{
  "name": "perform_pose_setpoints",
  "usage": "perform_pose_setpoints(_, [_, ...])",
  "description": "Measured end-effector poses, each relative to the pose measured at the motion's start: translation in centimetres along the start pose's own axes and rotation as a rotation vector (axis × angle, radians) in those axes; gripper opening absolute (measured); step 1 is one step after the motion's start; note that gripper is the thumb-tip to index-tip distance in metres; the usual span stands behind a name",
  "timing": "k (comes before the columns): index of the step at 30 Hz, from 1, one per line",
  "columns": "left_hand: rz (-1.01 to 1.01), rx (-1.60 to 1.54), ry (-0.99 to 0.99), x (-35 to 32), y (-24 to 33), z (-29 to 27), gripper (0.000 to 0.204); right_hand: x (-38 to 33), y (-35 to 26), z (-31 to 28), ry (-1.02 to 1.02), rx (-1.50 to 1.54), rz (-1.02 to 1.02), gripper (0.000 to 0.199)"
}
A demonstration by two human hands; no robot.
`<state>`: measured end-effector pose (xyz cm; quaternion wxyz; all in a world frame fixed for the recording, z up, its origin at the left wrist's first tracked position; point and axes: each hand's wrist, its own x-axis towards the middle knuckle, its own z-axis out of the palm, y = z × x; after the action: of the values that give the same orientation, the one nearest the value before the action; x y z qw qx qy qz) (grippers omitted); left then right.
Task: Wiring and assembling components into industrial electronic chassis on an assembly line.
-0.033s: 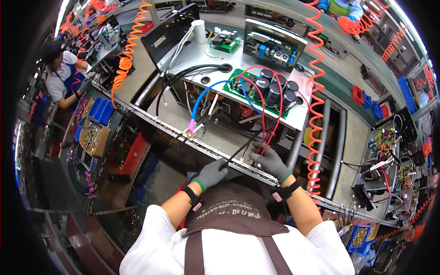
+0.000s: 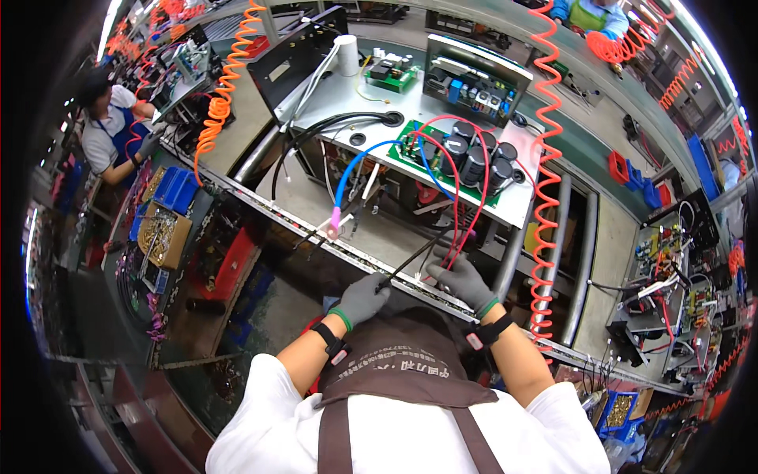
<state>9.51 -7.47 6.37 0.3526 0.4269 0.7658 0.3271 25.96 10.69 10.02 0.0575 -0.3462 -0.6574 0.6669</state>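
So the left hand [image 2: 363,302] has thumb and fingers closed on a black cable [image 2: 414,257], which slants from that grip up and right toward the opening under the silver plate [image 2: 410,108]. The right hand [image 2: 467,286] is curled just beside it at the lower ends of some red wires [image 2: 456,209]; can't tell if those fingers actually pinch anything. Compared with the earlier frame, honestly barely any change: both hands are about where they were, and the bench gear just sits a hair further right in view. Black capacitors [image 2: 474,162] stand on a green board on that plate, a blue cable [image 2: 342,186] droops toward the metal rail [image 2: 365,261], rollers [image 2: 582,268] run to the right, orange coiled hoses [image 2: 546,221] hang around, and a co-worker [image 2: 103,142] stands off left.
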Motion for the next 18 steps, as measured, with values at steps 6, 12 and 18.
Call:
perform_pose_setpoints(6, [0.22,0.429,0.114,0.6,2.5,-3.2,0.027,3.4,1.6,4.7,0.031,0.083,-0.081,0.037])
perform_pose_setpoints(12, [0.193,0.586,0.17,4.1,3.0,-4.0,0.031,5.1,0.2,6.5,0.033,0.42,-0.018,0.027])
perform_pose_setpoints(18, [0.533,0.056,0.739,3.2,5.4,-9.0,0.017,8.7,5.2,5.9,0.465,-0.159,-0.426,0.033])
